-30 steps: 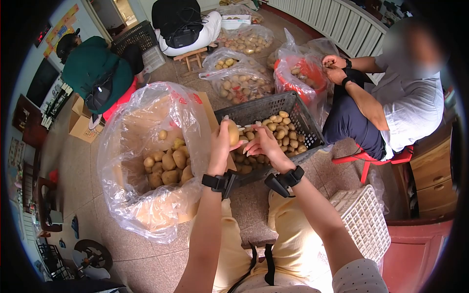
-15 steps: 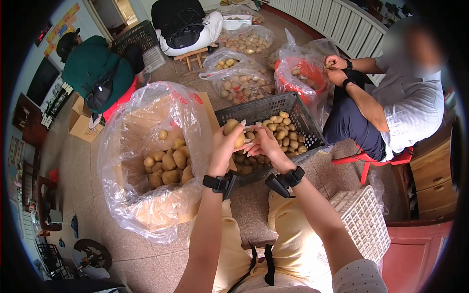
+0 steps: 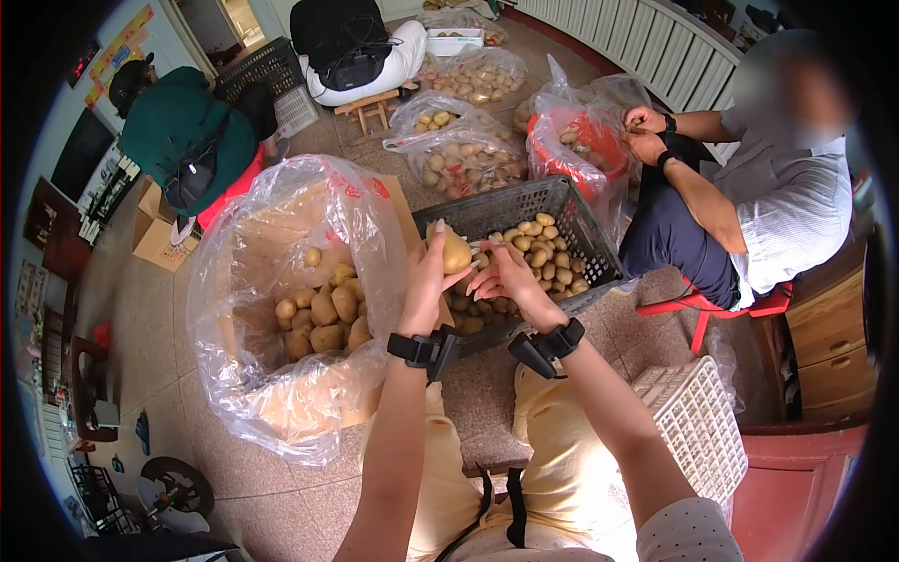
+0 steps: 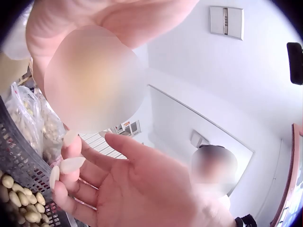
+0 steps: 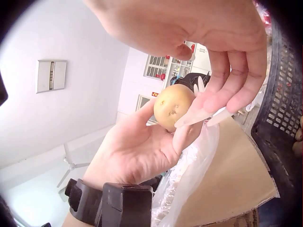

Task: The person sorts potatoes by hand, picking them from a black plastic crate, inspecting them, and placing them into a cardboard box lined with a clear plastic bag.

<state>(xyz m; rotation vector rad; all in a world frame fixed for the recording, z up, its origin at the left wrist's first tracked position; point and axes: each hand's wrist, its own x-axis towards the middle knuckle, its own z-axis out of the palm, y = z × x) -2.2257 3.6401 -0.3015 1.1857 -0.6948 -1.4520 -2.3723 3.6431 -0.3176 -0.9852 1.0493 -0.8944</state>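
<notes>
Potato (image 3: 456, 252), yellow-brown and smooth with a few shallow eyes, raised above near edge of black plastic crate (image 3: 487, 212), between crate and bag-lined carton. Cradled in left hand (image 3: 428, 276): palm turned up, thumb and fingers curled round lower side, clearest in right wrist view, potato (image 5: 173, 107) against fingertips. Right hand (image 3: 506, 273) just beside, fingers long-nailed, mostly straight and relaxed, tips touching or nearly touching potato's side; actual contact hard to confirm, no pinch seen. In left wrist view, right hand (image 4: 137, 189) palm open with fingers spread below a blurred patch. Crate half filled with small potatoes (image 3: 543, 251), tilted slightly, resting on tiled floor ahead of knees. To left, cardboard box (image 3: 393, 201) lined with clear plastic bag (image 3: 281, 309), larger potatoes (image 3: 323, 309) heaped at bottom. White plastic basket (image 3: 698, 426) beside right leg. Black wrist straps (image 3: 426, 351) on both forearms. Farther off, more clear bags of potatoes (image 3: 459, 159) on floor, one over a red bucket (image 3: 585, 140). Seated person in white shirt (image 3: 787, 201) on red stool (image 3: 712, 304) at right, both hands together over red bucket. Person in green top (image 3: 183, 126) bent over at upper left; another in black and white (image 3: 351, 47) seated on small wooden stool (image 3: 370, 108) at top.
</notes>
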